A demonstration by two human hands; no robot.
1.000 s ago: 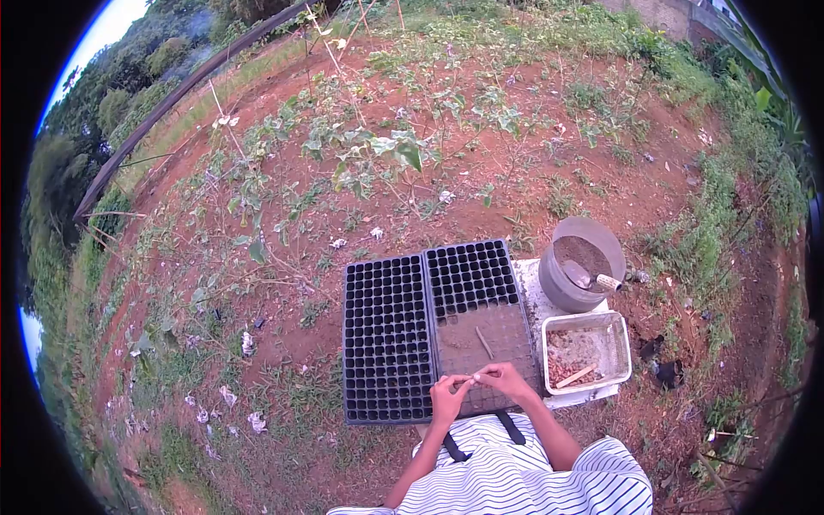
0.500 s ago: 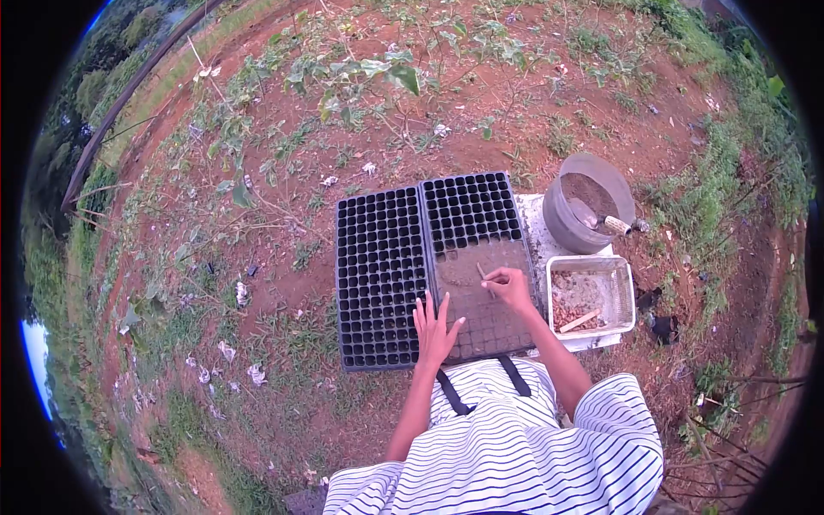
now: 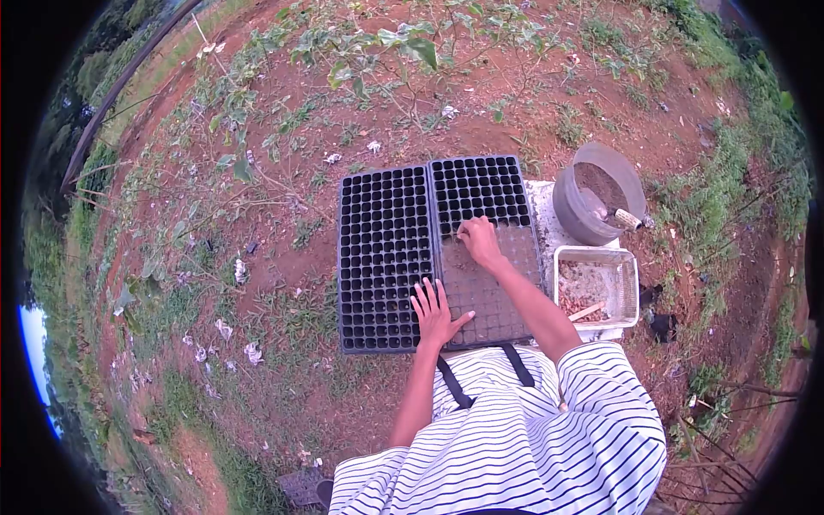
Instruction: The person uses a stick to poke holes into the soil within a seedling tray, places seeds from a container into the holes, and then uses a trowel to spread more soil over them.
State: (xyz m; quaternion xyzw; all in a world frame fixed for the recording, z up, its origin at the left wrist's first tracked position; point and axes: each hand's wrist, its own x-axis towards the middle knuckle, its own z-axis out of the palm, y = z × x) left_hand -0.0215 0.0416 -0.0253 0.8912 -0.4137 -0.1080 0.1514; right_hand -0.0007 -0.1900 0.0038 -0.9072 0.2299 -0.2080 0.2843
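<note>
Two black seedling trays lie side by side in front of me. The left seedling tray has unfilled dark cells. In the right seedling tray, the far cells are bare and the near part is covered with brown soil. My left hand lies with fingers spread across the join of the trays, near their close end. My right hand is pinched over the left part of the soil's far edge. Its fingertips hide most of the short thin stick seen in them earlier.
Right of the trays stand a round grey tub with soil and a corncob-like piece, and a white basket holding small reddish bits and a flat wooden strip. Leafy plants grow beyond the trays.
My right hand has moved away from me and left, from mid-soil to the soil's far edge. My left hand stays spread on the trays. The view has shifted slightly.
</note>
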